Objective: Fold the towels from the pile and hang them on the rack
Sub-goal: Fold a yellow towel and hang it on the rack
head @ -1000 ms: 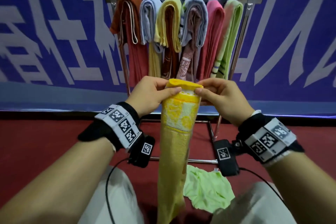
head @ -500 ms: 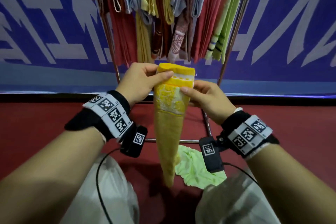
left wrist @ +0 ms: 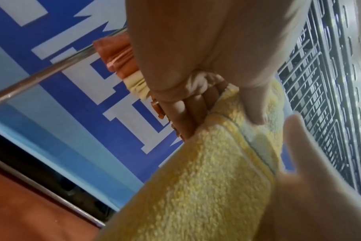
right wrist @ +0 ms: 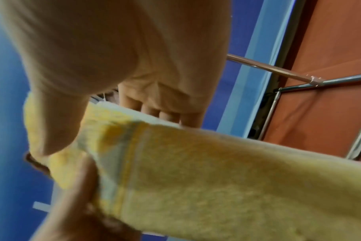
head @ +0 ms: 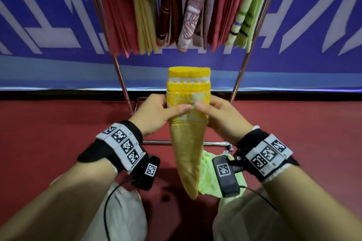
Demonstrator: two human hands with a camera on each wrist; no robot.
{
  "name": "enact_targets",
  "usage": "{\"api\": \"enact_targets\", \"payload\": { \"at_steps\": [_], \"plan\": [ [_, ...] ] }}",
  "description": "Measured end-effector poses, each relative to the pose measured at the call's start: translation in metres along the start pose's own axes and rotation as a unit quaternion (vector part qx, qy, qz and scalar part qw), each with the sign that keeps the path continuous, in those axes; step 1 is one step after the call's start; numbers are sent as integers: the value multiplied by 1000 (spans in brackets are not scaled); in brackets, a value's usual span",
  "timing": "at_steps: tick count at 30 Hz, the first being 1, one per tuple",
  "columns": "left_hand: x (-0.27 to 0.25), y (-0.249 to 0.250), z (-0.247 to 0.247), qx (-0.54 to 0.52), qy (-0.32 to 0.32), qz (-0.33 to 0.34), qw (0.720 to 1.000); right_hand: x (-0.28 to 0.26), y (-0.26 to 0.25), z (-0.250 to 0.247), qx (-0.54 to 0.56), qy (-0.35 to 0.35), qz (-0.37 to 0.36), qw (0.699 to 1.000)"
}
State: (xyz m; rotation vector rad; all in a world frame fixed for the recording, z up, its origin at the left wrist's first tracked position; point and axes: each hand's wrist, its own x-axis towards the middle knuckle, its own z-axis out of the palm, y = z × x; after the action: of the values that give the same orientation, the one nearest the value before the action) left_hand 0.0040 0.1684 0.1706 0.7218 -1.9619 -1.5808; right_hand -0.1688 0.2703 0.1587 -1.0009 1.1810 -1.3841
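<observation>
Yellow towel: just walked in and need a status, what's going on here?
A person's left hand and right hand grip a folded yellow terry towel upright, its tail hanging. It is not yet on the metal rack, which carries several folded towels. A crumpled light green towel lies on the red floor.

This looks like a staged recording space in a hall, not a home. A big blue banner [head: 49, 25] printed with large white characters runs across the back as a backdrop, and the floor [head: 49, 123] is plain red carpet. A bare metal rack [head: 120, 82] crowded with folded towels [head: 115, 15] stands alone before the banner. The left wrist view catches a grey grid [left wrist: 330, 81] dotted with lights, seemingly the ceiling. Bands [head: 123, 145] printed with black-and-white tracking markers, with small cameras [head: 225, 174] attached, wrap both wrists.
</observation>
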Motion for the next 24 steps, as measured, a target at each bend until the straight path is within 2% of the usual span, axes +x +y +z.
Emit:
{"api": "enact_targets", "payload": {
  "at_steps": [4,7,12,15,19,24],
  "plan": [
    [9,-15,3,-64,47,-3,997,-2,38,-8,-42,-33,73,996],
    [14,-36,4,-136,63,-39,988,1,54,-11,-56,-26,77,995],
    [27,-55,8,-178,-70,-79,978,15,56,-11,3,45,34,998],
    [30,-63,6,-199,-105,-109,968,22,55,-13,35,78,16,996],
    [27,-74,12,-130,-116,-153,973,28,56,-18,84,120,12,989],
    [28,-77,21,-49,-79,-180,979,29,53,-25,119,134,9,984]
  ]
}}
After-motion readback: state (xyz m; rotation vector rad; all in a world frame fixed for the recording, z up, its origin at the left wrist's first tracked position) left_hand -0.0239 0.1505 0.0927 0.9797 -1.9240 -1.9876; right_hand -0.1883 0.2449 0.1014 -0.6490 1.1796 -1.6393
